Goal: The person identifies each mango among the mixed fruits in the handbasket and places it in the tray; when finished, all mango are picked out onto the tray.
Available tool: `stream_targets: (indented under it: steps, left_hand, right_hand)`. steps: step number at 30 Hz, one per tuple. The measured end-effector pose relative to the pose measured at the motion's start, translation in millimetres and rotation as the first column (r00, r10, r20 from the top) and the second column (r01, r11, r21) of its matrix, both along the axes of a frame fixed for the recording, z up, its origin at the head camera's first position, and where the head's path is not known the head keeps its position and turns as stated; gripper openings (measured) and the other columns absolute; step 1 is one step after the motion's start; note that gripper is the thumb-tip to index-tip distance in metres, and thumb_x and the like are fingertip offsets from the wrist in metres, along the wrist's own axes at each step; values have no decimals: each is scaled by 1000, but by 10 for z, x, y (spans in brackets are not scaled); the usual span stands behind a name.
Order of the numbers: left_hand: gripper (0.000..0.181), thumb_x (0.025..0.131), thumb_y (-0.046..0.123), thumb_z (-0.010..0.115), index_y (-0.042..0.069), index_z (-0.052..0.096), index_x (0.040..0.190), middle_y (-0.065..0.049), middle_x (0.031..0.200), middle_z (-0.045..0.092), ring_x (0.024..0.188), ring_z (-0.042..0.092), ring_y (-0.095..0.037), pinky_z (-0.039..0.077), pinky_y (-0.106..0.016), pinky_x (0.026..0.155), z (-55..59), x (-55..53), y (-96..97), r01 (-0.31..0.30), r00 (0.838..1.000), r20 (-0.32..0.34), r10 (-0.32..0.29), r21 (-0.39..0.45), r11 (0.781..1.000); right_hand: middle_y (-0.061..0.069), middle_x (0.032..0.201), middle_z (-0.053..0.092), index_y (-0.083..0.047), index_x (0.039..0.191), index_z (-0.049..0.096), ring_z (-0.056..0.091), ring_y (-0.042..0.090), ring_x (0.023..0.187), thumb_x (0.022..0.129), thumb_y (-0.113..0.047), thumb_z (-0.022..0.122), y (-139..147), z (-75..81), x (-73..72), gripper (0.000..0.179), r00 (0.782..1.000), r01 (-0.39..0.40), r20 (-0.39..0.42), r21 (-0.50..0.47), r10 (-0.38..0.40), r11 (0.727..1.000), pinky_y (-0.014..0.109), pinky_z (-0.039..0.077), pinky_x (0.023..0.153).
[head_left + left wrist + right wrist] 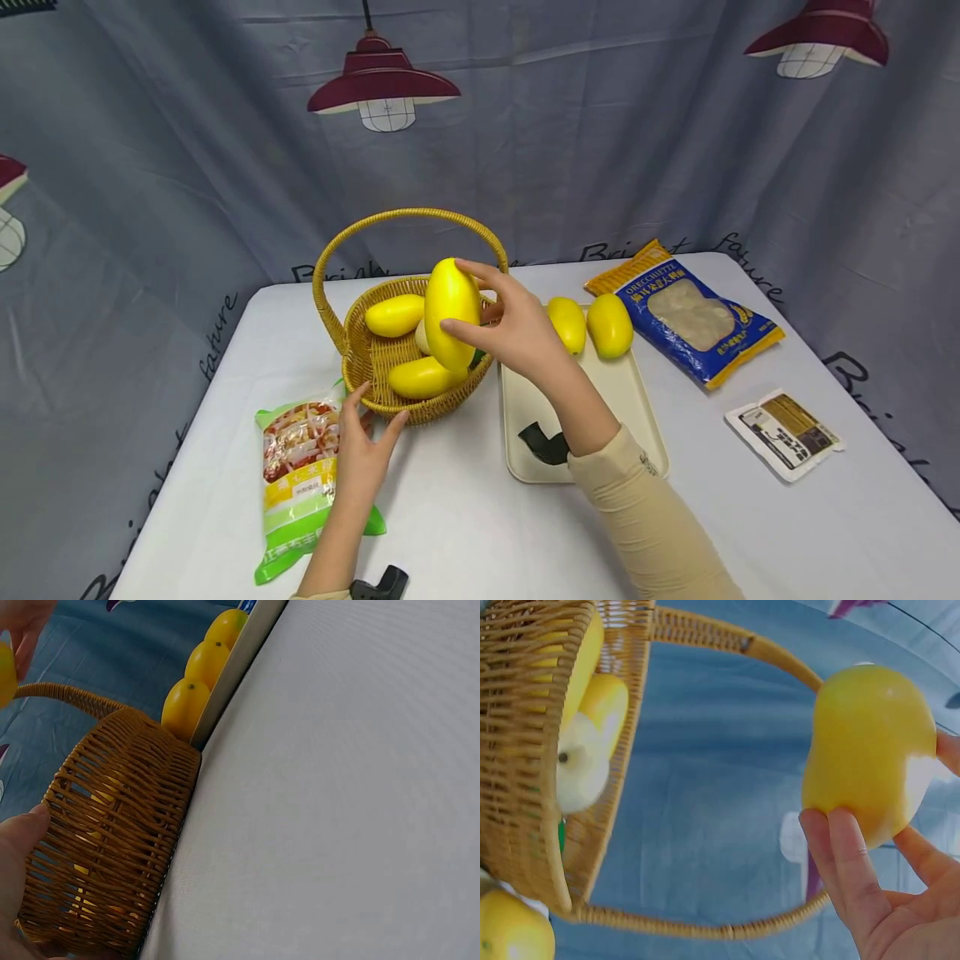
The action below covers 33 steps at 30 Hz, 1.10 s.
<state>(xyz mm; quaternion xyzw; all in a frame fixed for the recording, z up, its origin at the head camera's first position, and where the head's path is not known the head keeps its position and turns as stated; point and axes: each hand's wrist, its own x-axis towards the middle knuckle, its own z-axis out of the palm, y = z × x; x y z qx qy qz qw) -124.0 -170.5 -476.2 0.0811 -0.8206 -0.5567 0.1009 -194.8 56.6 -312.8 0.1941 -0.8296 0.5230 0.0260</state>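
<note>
My right hand (517, 321) holds a yellow mango (452, 312) upright above the wicker basket (360, 354), with thumb and fingers on its sides. In the right wrist view, fingertips press against the mango (870, 746), beyond the basket's rim. Down at the basket's front left, my left hand (363, 446) grips its side, the thumb (31, 825) lying against the woven wall. Inside the basket are yellow mangoes (395, 316) and a pale round fruit (583, 763). Something green (477, 358) is partly hidden behind them.
Right of the basket, a cream tray (528, 400) bears more mangoes (610, 326). A blue pasta bag (686, 312) lies against the tray's far right; a small white-and-brown packet (784, 435) is nearer. A green food bag (300, 483) lies by the left forearm. The basket's tall handle (408, 214) arches behind.
</note>
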Motion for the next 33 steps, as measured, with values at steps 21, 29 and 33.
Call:
stream_targets:
  steps: [21, 29, 33]
  left_hand:
    - [80, 87, 46, 68, 18, 27, 149, -14, 152, 22, 129, 41, -38, 37, -45, 108, -4, -2, -5, 1, 1000, 6, -1, 9, 1000]
    - [80, 87, 48, 68, 18, 27, 149, -13, 152, 23, 129, 42, -37, 37, -44, 108, -18, -2, 0, 1, 1000, 0, -1, 4, 1000]
    - [79, 87, 47, 68, 19, 27, 149, -13, 152, 23, 128, 42, -37, 38, -44, 108, -20, -2, -1, 1, 1000, 1, -1, 1, 1000]
  right_hand:
    - [3, 134, 48, -39, 143, 43, 60, 24, 92, 78, -48, 78, 767, -209, 270, 74, 979, 171, 93, 122, -183, 978, 36, 58, 75]
    - [9, 136, 48, -30, 144, 44, 59, 28, 92, 80, -44, 78, 885, -645, 199, 74, 961, 196, 169, 149, -220, 969, 35, 56, 73]
    - [7, 139, 49, -27, 144, 46, 58, 27, 87, 80, -42, 78, 885, -838, 153, 73, 959, 176, 186, 201, -214, 964, 33, 53, 70]
